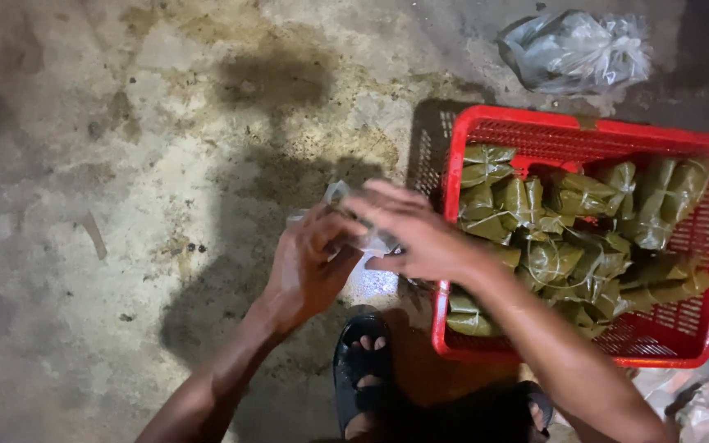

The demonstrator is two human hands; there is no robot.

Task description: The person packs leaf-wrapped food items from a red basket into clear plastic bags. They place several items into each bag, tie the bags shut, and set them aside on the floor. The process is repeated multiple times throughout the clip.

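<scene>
My left hand [309,267] and my right hand [412,234] meet over the concrete floor, both gripping a small clear plastic bag [363,234] between them. The bag is crumpled and partly hidden by my fingers; I cannot tell whether anything is inside it. Just to the right stands a red plastic basket [584,131] filled with several green leaf-wrapped parcels [568,238] tied with string. My right forearm crosses the basket's near left corner.
A bundle of clear plastic bags [576,49] lies on the floor behind the basket. More clear plastic [699,398] sits at the bottom right. My foot in a black sandal [363,361] rests below my hands. The stained concrete floor [108,205] spreads to the left.
</scene>
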